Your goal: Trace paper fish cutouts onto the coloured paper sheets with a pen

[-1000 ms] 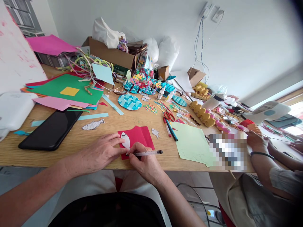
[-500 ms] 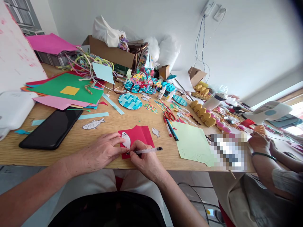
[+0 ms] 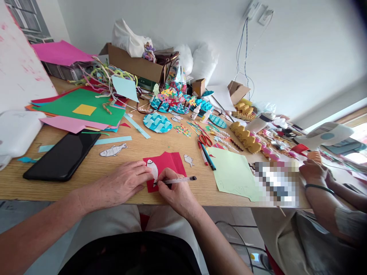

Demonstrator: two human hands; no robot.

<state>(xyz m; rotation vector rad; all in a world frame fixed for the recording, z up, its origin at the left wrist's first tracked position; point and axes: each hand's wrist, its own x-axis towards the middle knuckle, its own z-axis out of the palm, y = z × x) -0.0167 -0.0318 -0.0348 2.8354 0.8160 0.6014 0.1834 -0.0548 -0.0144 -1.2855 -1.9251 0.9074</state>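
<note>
A white paper fish cutout [image 3: 152,169] with a drawn eye and gill line lies on a piece of red paper [image 3: 169,161] near the table's front edge. My left hand [image 3: 123,185] rests flat beside it, its fingertips on the fish's left side and on the paper. In my right hand [image 3: 176,194] is a slim pen [image 3: 183,179] with a clear barrel and dark ends, its tip at the fish's tail. A small fish cutout [image 3: 189,160] lies just right of the red paper, and a longer one [image 3: 113,150] lies up to the left.
A black phone [image 3: 61,156] and stacked coloured paper [image 3: 106,110] lie left. Red scissors [image 3: 205,139], markers [image 3: 208,156] and a pale green sheet [image 3: 235,173] lie right. Blue wavy paper ovals [image 3: 157,122] and glue bottles [image 3: 195,112] stand behind. Another person's hands [image 3: 314,172] work at far right.
My left fingers have drawn back to the left, uncovering the fish's tail. The pen in my right hand has shifted slightly upward along the tail. The other person's hands have moved slightly.
</note>
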